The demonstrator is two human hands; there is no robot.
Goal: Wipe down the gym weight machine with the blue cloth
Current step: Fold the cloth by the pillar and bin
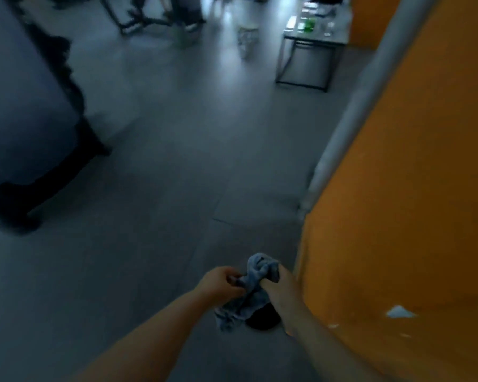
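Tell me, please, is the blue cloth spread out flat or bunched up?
Bunched up. The cloth is crumpled between the left hand and right hand, which both grip it, with a loose end hanging below.

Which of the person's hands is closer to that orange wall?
The right. The right hand grips the blue cloth just beside the orange wall, while the left hand holds the cloth's other side, farther from the wall.
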